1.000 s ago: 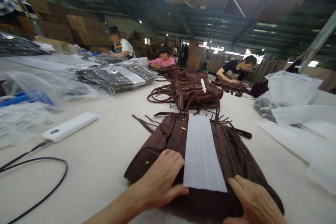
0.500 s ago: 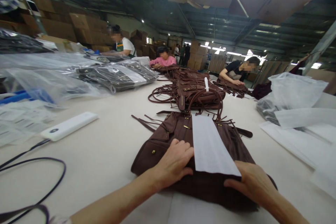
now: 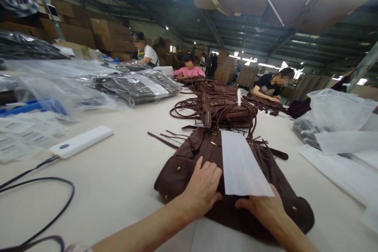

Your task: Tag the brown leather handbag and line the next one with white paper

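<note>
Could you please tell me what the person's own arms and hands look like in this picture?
Both forearms are bare, with no sleeves in view. The left hand and right hand wear no gloves, and no rings or watch show. Something pale sits at the picture's lower edge by the left arm; too little shows to identify it.

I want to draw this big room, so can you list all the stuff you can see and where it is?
Handbag: one, brown, flat on the table, nearest.
Paper strip: one, white, lying on the handbag.
Pile of handbags: several, brown, behind the first.
Table: one, cream, very long.
Power bank: one, white, left on the table.
Cable: one, black, near left.
Plastic bags: many, clear, far left.
White sheets: several, right side.
Cardboard boxes: many, brown, at the back.
Workers: three, at the far end.
Left hand: flat on the handbag.
Right hand: on the handbag, at the strip's near end.
</note>
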`<state>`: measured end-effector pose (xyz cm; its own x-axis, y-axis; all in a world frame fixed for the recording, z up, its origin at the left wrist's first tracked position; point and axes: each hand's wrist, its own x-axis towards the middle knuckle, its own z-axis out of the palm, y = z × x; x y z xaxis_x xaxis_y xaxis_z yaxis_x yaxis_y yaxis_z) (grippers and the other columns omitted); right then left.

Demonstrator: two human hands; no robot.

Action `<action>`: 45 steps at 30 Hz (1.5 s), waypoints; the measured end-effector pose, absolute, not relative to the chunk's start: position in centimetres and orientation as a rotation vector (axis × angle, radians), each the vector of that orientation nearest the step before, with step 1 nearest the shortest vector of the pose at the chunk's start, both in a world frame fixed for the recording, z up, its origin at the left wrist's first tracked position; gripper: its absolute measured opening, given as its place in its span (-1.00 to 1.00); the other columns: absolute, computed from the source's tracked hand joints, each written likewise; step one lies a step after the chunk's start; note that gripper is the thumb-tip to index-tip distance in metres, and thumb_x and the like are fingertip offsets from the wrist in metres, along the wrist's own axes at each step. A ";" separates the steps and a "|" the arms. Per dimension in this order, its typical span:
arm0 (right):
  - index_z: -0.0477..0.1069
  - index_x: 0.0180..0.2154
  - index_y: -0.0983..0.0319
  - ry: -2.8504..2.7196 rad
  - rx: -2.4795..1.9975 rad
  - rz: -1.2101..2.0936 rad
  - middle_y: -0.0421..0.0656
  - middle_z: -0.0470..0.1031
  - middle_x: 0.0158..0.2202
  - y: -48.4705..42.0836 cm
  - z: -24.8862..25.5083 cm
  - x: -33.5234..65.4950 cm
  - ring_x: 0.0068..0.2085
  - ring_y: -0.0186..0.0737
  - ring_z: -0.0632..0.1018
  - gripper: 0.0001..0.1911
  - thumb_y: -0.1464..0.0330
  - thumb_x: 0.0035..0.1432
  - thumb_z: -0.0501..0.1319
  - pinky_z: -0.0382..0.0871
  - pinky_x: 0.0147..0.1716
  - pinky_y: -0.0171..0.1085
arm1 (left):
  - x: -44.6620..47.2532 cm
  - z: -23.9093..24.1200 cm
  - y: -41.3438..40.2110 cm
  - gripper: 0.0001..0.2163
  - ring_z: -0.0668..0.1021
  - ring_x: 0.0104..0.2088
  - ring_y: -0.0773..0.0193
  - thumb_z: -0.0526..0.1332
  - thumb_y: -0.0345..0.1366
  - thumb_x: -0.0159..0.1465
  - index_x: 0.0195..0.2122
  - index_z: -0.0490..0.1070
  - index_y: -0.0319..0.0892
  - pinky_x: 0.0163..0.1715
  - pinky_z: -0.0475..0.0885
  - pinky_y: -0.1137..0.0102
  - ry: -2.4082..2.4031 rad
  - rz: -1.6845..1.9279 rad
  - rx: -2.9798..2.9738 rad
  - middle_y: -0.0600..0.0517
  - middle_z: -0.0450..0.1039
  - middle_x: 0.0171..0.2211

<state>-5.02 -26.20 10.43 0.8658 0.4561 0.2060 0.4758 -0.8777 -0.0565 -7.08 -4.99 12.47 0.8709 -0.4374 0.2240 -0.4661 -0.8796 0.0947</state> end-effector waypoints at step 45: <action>0.05 0.30 0.18 -1.579 -3.042 -0.638 -0.11 0.39 0.17 -40.7 8.3 -8.3 0.10 -0.23 0.48 -0.20 0.70 0.02 -0.08 0.52 -0.05 -0.27 | -5.3 7.7 -1.7 -0.83 0.25 -0.41 0.25 0.06 -0.45 0.34 -0.42 0.26 -0.16 -0.38 0.11 0.29 -1.353 0.872 2.747 0.06 0.25 -0.43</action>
